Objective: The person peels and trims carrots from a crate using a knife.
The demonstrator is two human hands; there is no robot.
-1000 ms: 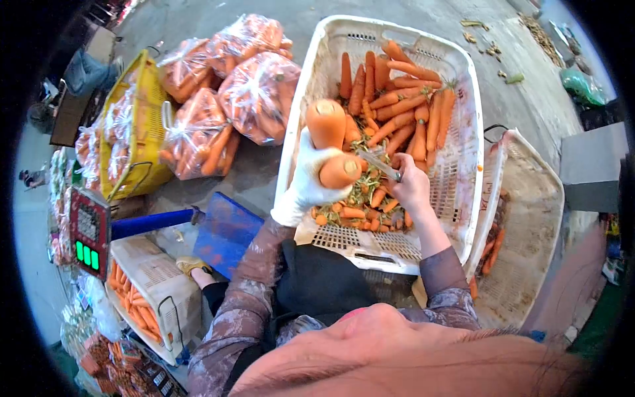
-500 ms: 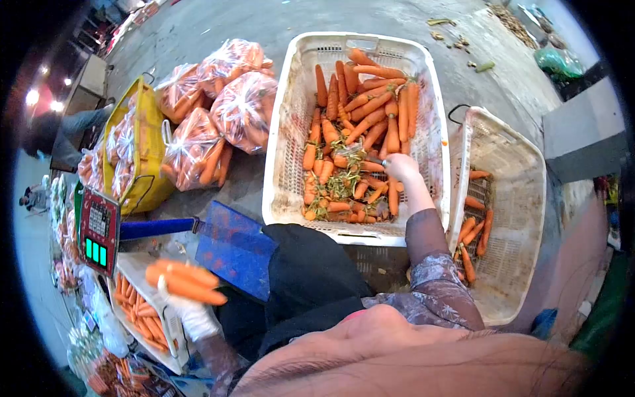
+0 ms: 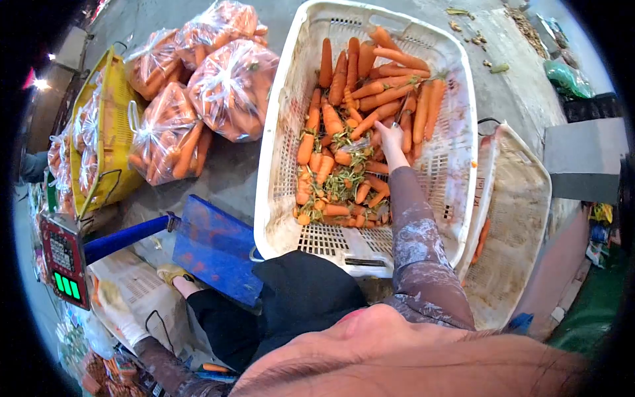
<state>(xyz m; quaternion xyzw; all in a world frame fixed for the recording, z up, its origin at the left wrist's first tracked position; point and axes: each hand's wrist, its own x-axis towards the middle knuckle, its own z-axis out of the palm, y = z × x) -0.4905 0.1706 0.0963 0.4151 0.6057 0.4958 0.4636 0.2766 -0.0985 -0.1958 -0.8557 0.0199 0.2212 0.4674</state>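
Note:
My right hand (image 3: 391, 137) reaches into a large white plastic crate (image 3: 463, 192), its fingers closed around what looks like a small knife (image 3: 397, 120); only a dark bit of it shows. Loose carrots (image 3: 378, 99) lie under and around that hand, with cut green tops (image 3: 340, 182) heaped nearer me. Down at the lower left, my left hand (image 3: 119, 311), in a pale glove, is over a lower white crate (image 3: 142, 274). Motion smears its fingers, so its grip is unclear. A sliver of orange shows beside it.
A scale with a blue platform (image 3: 215, 248) and a red display (image 3: 64, 261) stands at my left. Tied clear bags of carrots (image 3: 169, 135) sit behind it, beside a yellow crate (image 3: 109, 132). Another white crate (image 3: 512, 225) leans at the right.
My left hand, which held carrots in the air, has moved further left and down to the lower crate. My right hand has shifted among the carrots. The whole view has shifted too.

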